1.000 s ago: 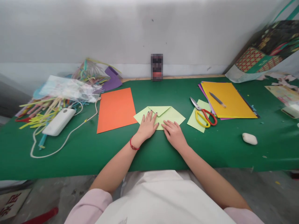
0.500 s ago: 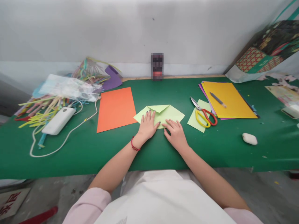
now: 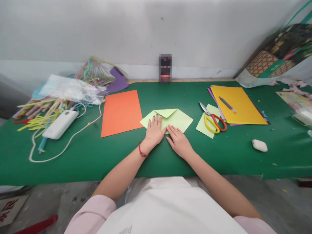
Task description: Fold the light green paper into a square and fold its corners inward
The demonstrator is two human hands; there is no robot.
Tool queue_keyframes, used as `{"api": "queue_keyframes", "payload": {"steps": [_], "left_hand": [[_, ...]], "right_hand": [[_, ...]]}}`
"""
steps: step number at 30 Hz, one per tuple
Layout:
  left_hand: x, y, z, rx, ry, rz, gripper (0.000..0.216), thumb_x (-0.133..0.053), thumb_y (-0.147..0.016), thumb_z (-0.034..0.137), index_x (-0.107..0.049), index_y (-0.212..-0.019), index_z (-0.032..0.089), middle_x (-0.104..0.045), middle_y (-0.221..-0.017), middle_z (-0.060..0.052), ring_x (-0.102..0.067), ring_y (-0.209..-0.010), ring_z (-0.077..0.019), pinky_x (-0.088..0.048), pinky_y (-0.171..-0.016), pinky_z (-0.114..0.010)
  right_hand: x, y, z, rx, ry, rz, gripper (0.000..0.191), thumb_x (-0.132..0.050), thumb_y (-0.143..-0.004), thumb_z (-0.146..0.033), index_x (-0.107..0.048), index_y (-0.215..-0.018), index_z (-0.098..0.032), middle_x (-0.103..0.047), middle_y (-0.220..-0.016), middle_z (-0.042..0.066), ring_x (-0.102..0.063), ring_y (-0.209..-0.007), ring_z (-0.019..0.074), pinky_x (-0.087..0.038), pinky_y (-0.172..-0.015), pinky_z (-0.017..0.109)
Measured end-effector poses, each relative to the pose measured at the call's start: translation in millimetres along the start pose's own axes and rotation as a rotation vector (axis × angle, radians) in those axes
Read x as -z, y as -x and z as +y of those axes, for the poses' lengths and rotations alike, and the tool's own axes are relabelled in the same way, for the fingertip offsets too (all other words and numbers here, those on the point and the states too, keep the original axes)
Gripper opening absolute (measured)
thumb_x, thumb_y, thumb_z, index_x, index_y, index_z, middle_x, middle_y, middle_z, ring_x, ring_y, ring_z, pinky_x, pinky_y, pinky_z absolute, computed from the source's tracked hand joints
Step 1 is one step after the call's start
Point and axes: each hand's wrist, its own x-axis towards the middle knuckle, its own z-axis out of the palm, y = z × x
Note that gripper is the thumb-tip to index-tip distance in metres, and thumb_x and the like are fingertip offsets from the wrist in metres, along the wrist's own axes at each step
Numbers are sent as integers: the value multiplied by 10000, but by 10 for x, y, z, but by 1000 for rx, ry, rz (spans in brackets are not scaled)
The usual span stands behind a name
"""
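Observation:
A light green sheet of folded paper (image 3: 181, 121) lies on the green tabletop, pointed at both sides, with a flap turned down along its far edge. My left hand (image 3: 155, 131) lies flat on its left half, fingers stretched out. Over the near edge, just right of the left thumb, rests my right hand (image 3: 179, 140), its fingers extended and touching the paper. Part of the near edge is hidden under both hands. To the right, scissors (image 3: 211, 119) with one yellow and one red handle lie on a smaller light green piece of paper (image 3: 202, 127).
An orange sheet (image 3: 122, 113) lies at left, beside a white power bank (image 3: 60, 124) with its cable and a heap of paper strips (image 3: 39, 113). On the right are yellow paper (image 3: 243, 107) bearing a pen (image 3: 227, 104), and a white case (image 3: 259, 145). A phone (image 3: 165, 69) leans on the wall.
My right hand has shifted slightly left along the near edge, closer to my left thumb. My left hand stays pressed on the folded paper, which looks unchanged.

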Motion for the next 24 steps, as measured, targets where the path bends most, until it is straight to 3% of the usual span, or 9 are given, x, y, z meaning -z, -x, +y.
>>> {"api": "queue_keyframes", "payload": {"steps": [4,10,14,20,24], "left_hand": [[-21,33,23,12,-31,46,610,-265,-954,379,-215,-1460,41,-209,-1529,-178,-191,-1418,-269,-170,-1148,-469],[-21,59,25,-142,-67,49,489,-249,-963,296,-330,-1439,218,-233,-1536,-108,-222,-1410,-269,-184,-1126,-536],[-12,55,28,-129,-85,17,489,-263,-962,297,-324,-1441,221,-243,-1533,-109,-226,-1409,-267,-197,-1123,-532],[3,60,40,-131,-94,29,490,-266,-963,308,-326,-1441,216,-252,-1529,-116,-233,-1406,-272,-202,-1124,-528],[-4,52,38,-130,-84,34,494,-276,-960,315,-322,-1443,220,-255,-1529,-109,-238,-1404,-278,-193,-1126,-536]], "right_hand": [[13,-4,1,1,8,-11,478,-347,-935,-270,-463,-1354,-72,-476,-1389,156,-428,-1309,248,-362,-1080,452],[-16,-3,11,6,-4,-9,488,-348,-932,-275,-448,-1366,-77,-477,-1389,158,-423,-1313,248,-360,-1081,462],[-47,12,15,-4,-28,0,483,-334,-940,-283,-453,-1364,-83,-469,-1398,152,-402,-1327,242,-341,-1095,457],[-73,-64,88,-158,-131,98,500,-225,-953,-229,-391,-1408,-107,-419,-1444,128,-331,-1368,201,-323,-1115,429],[-102,-133,118,-204,-79,106,512,-290,-945,-281,-381,-1408,-80,-398,-1452,160,-291,-1386,240,-295,-1120,454]]}}
